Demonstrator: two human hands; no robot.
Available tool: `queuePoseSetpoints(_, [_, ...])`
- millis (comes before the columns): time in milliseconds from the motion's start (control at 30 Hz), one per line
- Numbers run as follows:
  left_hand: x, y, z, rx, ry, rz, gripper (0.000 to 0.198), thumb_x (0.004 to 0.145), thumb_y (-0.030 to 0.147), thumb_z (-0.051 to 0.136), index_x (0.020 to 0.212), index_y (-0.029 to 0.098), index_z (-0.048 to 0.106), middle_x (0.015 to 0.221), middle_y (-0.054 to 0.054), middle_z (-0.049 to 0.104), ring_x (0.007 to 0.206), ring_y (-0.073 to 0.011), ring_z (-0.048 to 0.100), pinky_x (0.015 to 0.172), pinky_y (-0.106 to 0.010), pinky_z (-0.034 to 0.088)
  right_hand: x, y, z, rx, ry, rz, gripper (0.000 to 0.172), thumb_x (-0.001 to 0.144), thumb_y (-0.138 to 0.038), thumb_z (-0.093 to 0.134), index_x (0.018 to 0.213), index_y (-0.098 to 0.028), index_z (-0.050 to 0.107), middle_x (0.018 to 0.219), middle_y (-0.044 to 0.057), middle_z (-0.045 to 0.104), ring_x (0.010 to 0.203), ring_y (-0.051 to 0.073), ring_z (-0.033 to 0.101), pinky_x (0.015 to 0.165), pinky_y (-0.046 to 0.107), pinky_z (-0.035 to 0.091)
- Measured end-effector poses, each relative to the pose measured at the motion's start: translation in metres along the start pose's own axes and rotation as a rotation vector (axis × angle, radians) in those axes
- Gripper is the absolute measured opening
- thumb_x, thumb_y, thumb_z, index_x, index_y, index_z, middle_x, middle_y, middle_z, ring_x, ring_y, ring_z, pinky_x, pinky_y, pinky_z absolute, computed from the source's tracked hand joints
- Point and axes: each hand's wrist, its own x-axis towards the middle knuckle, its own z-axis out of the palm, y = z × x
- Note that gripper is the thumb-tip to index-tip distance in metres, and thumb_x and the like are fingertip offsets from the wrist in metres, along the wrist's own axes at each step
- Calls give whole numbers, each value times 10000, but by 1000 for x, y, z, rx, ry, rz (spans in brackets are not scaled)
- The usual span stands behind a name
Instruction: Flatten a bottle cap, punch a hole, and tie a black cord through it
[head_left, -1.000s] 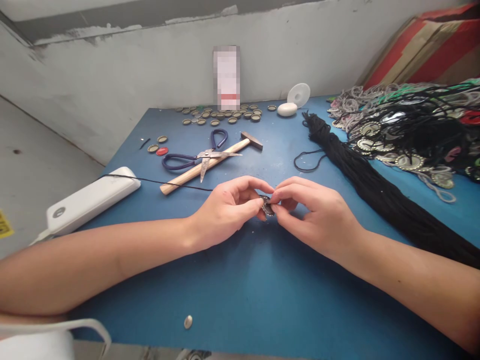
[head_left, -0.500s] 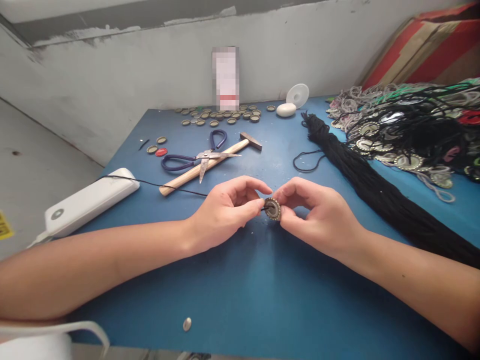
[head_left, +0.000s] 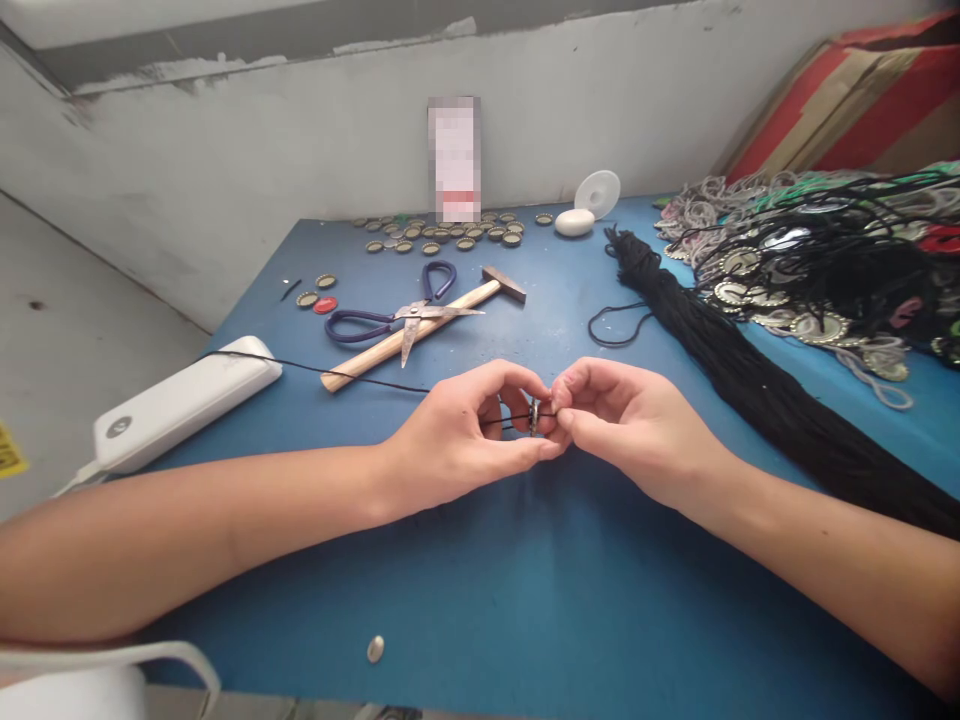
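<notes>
A bottle cap [head_left: 534,417] stands on edge between the thumb and fingers of my left hand [head_left: 457,425], seen edge-on. Black cord [head_left: 352,379] runs from the white power bank across to my left hand, and two strands show inside its curled fingers, reaching the cap. On the cap's right side, my right hand [head_left: 637,420] pinches the short bit of cord that comes out of it. The fingertips of both hands nearly meet there. Beyond my hands, a pair of scissors [head_left: 409,318] lies open across a wooden-handled hammer [head_left: 420,335].
Several bottle caps [head_left: 465,243] lie at the back below a propped, blurred phone [head_left: 456,160]. The white power bank [head_left: 187,400] is at left. A black cord bundle [head_left: 720,360] and a heap of corded caps [head_left: 825,270] fill the right. A small silvery piece [head_left: 376,648] lies near the front edge.
The cap has turned from showing its ringed face to edge-on. My left fingers have opened around it, and my right hand has moved from the cap's rim to the cord.
</notes>
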Motion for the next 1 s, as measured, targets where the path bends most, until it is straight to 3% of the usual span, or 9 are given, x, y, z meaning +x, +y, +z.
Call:
queuePoseSetpoints(400, [3, -2, 1, -254, 15, 44, 372, 789, 232, 846, 1072, 114, 635, 730, 27, 600, 635, -73, 551, 584, -188, 492, 1, -3, -3, -58, 116, -46, 54, 702, -180, 655, 717, -218, 619, 661, -24, 684, 527, 109, 650, 534, 259, 578])
queuePoseSetpoints(567, [3, -5, 1, -261, 19, 39, 373, 785, 223, 852, 1085, 123, 653, 760, 13, 613, 659, -79, 549, 598, -197, 492, -4, -1, -3, -177, 175, -207, 189, 718, -123, 662, 868, -234, 696, 788, -16, 708, 629, 116, 660, 615, 274, 564])
queuePoseSetpoints(767, [5, -7, 1, -267, -9, 36, 355, 789, 232, 846, 1063, 124, 649, 812, -9, 636, 689, -89, 574, 615, -209, 500, -6, 2, -6, -597, 75, -684, 269, 826, -64, 630, 1000, -257, 698, 859, 12, 723, 685, 129, 671, 627, 285, 568])
queuePoseSetpoints(1000, [5, -5, 0, -272, -40, 24, 334, 801, 229, 837, 1058, 118, 653, 813, -7, 636, 692, -83, 577, 633, -206, 513, -3, 4, -9, -683, 71, -695, 168, 871, -109, 662, 936, -263, 670, 844, -2, 731, 634, 108, 671, 589, 254, 563])
